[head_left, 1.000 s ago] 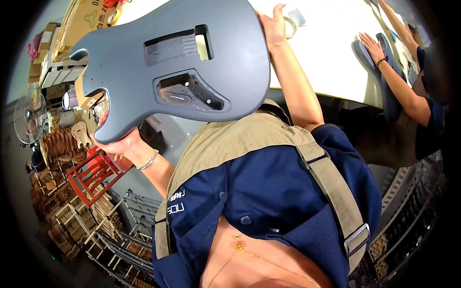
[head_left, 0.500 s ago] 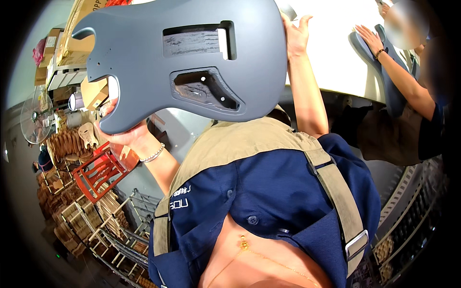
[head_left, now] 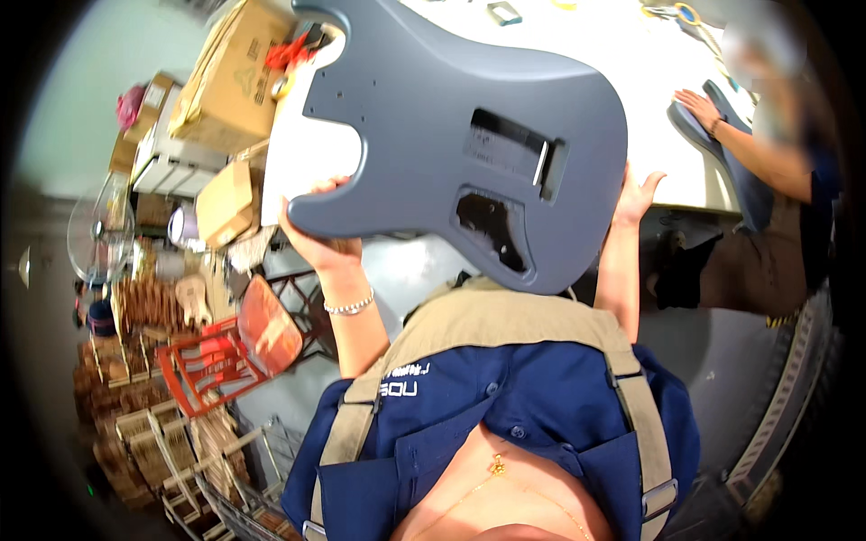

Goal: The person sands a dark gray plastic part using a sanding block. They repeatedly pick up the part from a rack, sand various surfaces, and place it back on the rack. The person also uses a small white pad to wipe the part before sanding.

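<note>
You hold a gray guitar body (head_left: 415, 162) before you at a white surface (head_left: 622, 54), your left grip (head_left: 320, 245) clasping its near horn, your right grip (head_left: 636, 198) against the rounded end, thumb spread, fingers hidden, its closure impossible to tell. At right, a co-worker's hand (head_left: 699, 110) rests on another gray body (head_left: 741, 171).

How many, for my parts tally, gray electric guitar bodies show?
2: one electric guitar body between left hand and right hand; another guitar body under a co-worker's hand. Others may be hidden.
</note>
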